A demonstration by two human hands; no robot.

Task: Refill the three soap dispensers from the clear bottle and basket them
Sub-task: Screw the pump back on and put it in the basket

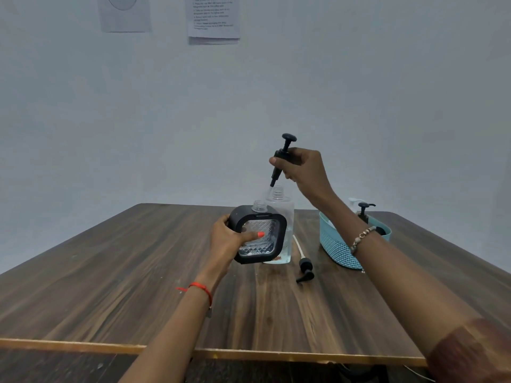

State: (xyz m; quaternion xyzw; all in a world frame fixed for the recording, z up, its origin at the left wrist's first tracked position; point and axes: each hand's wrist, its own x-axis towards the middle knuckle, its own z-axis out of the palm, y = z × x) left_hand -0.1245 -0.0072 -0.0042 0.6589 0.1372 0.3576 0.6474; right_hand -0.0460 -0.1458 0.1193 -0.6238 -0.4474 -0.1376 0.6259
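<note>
Left grip (pixel 225 240): dispenser (pixel 272 230); right grip (pixel 302 170): pump (pixel 279 155)

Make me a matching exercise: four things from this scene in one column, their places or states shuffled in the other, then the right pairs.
Things
1. square dispenser
2. upper pump
3. lower pump
4. blue basket

Places or states
A. lying on the table
B. pinched in the right hand, lifted high
C. gripped by the left hand, neck open
D. standing at the right, pump tops showing above its rim

Pairs: 1-C, 2-B, 3-A, 4-D
</note>
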